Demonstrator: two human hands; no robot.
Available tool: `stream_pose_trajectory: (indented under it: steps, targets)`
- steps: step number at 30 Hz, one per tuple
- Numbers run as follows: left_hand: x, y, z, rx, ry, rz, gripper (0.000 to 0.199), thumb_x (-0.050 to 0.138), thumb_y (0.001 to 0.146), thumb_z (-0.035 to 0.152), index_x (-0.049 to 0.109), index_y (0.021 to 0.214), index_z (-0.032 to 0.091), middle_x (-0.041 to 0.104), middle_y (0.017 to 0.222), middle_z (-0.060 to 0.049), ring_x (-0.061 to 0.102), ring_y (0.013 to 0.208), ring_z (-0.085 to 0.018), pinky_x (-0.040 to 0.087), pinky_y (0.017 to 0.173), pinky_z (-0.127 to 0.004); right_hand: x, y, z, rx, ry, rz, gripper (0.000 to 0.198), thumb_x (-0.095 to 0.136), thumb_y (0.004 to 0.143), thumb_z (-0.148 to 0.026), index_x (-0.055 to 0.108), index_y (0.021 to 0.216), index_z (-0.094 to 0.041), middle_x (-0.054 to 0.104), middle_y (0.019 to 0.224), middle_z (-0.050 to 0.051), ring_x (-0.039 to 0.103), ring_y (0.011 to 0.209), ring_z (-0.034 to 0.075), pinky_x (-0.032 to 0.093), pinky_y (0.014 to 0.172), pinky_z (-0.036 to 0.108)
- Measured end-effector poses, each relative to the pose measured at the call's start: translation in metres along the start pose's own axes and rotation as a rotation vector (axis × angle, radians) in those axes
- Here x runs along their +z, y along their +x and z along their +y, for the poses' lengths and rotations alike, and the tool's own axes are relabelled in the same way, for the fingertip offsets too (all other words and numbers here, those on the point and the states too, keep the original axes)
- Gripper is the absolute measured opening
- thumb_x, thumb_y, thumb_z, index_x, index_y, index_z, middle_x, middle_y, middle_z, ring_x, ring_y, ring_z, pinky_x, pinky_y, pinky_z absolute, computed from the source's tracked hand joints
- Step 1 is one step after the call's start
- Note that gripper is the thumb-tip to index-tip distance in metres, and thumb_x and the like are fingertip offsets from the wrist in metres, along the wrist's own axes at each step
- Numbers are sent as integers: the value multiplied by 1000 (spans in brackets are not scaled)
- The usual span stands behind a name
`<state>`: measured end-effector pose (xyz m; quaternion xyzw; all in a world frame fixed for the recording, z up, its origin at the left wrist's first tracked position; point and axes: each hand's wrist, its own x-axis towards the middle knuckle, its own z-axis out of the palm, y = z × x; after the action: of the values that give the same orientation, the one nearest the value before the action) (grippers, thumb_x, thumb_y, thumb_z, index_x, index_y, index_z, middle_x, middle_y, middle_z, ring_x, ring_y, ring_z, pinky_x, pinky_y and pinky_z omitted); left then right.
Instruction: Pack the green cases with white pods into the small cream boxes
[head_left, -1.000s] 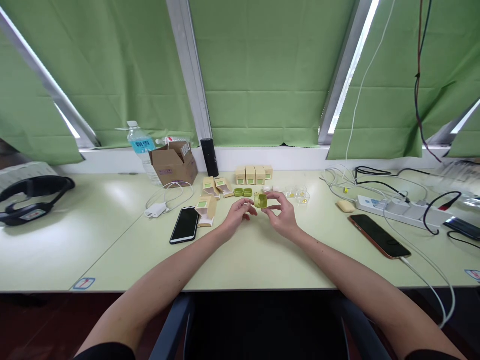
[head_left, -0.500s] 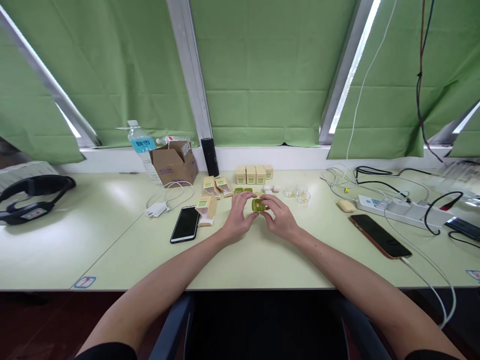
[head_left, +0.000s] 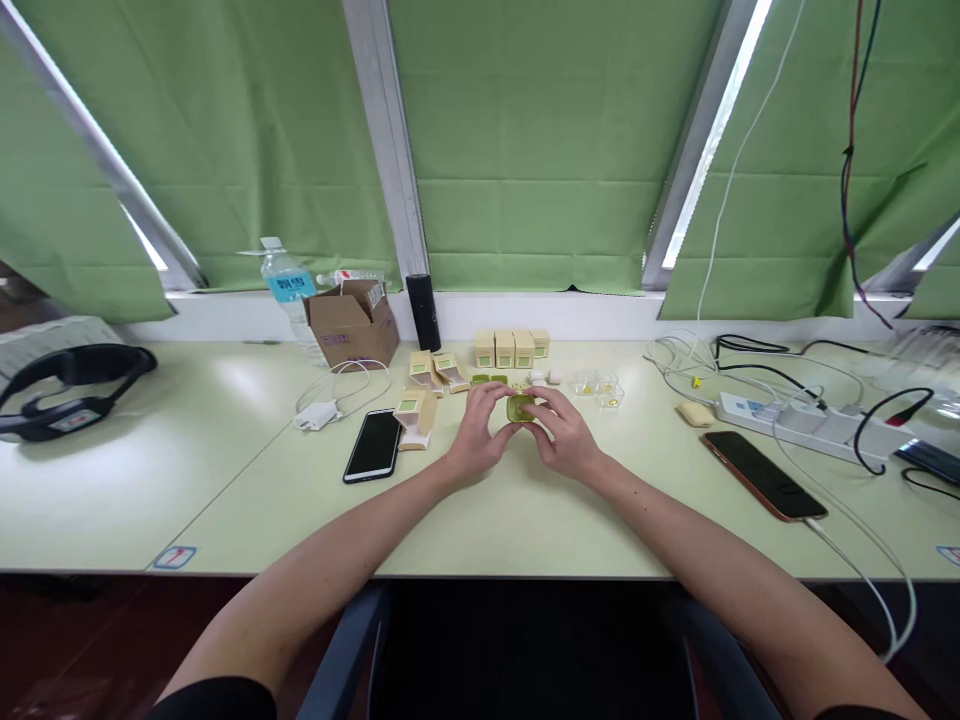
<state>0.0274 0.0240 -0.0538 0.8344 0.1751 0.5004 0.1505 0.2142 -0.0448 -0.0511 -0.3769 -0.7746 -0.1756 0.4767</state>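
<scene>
Between both hands, just above the table, is a small green case (head_left: pixel 517 408) with rounded corners. My left hand (head_left: pixel 480 430) grips its left side between thumb and fingers. On the right side, my right hand (head_left: pixel 561 430) holds it too, with a finger reaching over its face. Right behind the hands lie small green pieces (head_left: pixel 489 379) and small white pieces (head_left: pixel 553 378). Several clear little containers (head_left: pixel 600 388) with yellow bits inside sit to the right. Upright small cream boxes (head_left: pixel 504 348) stand in a row farther back.
Opened cream boxes (head_left: pixel 415 415) lie on the left beside a black phone (head_left: pixel 373 446). Behind them stand a cardboard box (head_left: pixel 352 325), a water bottle (head_left: pixel 289 290) and a black cylinder (head_left: pixel 423 312). At right are a power strip (head_left: pixel 806 418), cables and another phone (head_left: pixel 763 474). Headphones (head_left: pixel 71 390) rest far left.
The right fingers have shifted in over the face of the green case. Both hands otherwise keep their places, and the whole view has moved slightly.
</scene>
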Motion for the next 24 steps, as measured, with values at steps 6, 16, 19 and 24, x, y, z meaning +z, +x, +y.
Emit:
stream_pose_trajectory:
  steps: [6, 16, 19, 24]
  targets:
    - [0, -1, -1, 53, 21, 34, 39, 67, 95, 26, 53, 132, 26, 58, 127, -12, 54, 124, -28, 50, 105, -50, 1, 0, 1, -30, -29, -20, 31, 47, 102, -15, 62, 128, -24, 63, 128, 18, 62, 124, 31, 65, 89, 48]
    - [1, -1, -3, 67, 17, 51, 37, 67, 95, 26, 55, 130, 26, 61, 122, -11, 56, 120, -28, 51, 102, -49, 2, -1, 4, -31, -58, -48, 27, 47, 104, -17, 65, 123, -22, 63, 129, 18, 62, 123, 30, 65, 90, 48]
    - [1, -1, -3, 65, 18, 48, 37, 67, 96, 27, 55, 130, 26, 61, 122, -11, 56, 120, -28, 51, 101, -49, 3, -2, 4, -2, -47, -40, 26, 48, 104, -19, 65, 123, -23, 64, 128, 17, 63, 123, 30, 64, 92, 49]
    - [0, 0, -2, 75, 12, 61, 37, 68, 95, 26, 56, 130, 26, 61, 122, -11, 56, 119, -28, 52, 101, -49, 3, -1, 4, -55, -30, -1, 27, 50, 103, -14, 65, 122, -23, 63, 130, 18, 62, 125, 30, 65, 89, 47]
